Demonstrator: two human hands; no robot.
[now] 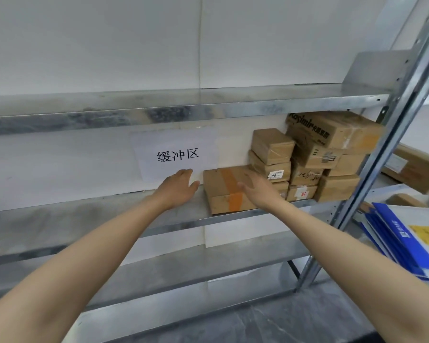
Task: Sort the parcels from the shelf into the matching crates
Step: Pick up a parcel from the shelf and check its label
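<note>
Since the two hands are set at either side of it, the flat parcel (pixel 223 191) with the orange tape band looks to be the one being taken. It lies at the front edge of the middle board of the metal shelf (pixel 109 211), just left of the stack of smaller parcels (pixel 307 157). The left hand (pixel 177 188) is spread and loose beside the parcel's left end, gripping nothing and just clear of the cardboard. The right hand (pixel 256 190) is over the parcel's right end with relaxed fingers, also holding nothing. I cannot tell from this angle whether its palm rests on the lid or hovers above it.

The box is plain corrugated card, so it should be stiff enough to lift by its two short ends, and it is probably light (a low, wide carton seldom hides much weight). The tape may be slick, so the palms belong on bare card. No label shows on it, so the matching crate cannot be judged, and no crate is in view. The upright post (pixel 372 169) cuts off the stack's right side.
</note>
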